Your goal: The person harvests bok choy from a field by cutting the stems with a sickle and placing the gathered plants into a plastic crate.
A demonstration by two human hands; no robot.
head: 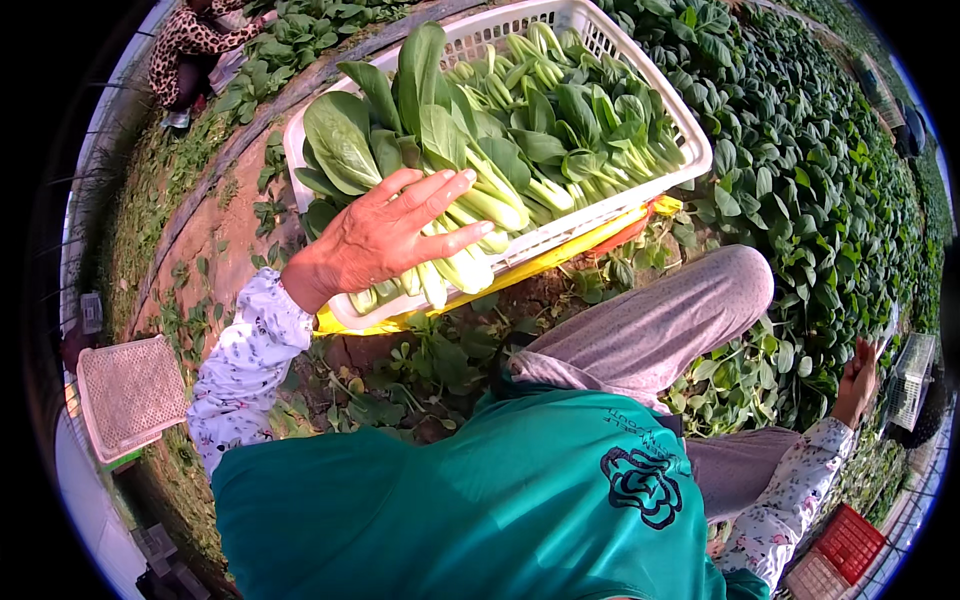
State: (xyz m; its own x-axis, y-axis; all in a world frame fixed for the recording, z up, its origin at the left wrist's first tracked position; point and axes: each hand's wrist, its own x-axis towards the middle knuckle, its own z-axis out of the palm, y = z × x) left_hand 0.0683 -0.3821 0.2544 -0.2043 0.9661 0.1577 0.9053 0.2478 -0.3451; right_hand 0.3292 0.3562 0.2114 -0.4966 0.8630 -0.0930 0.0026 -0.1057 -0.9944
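A white plastic crate (679,120) full of harvested bok choy (555,142) stands before me at the top centre, on yellow and orange material (570,251). My left hand (390,232) lies palm down over the pale stalks at the crate's near left corner, its fingers spread and not closed round any stalk. Large leaves rise just beyond its fingertips. My right hand (856,382) is far out at the right, beside the growing greens (810,217). It is small and partly turned away, so whether it holds anything cannot be told.
Another person (180,56) in a leopard-print top crouches at the upper left. Stacked pale crates (133,397) stand at left, a white crate (911,381) at far right, and a red crate (849,541) at lower right. A grey strip (225,154) crosses the soil left of the crate.
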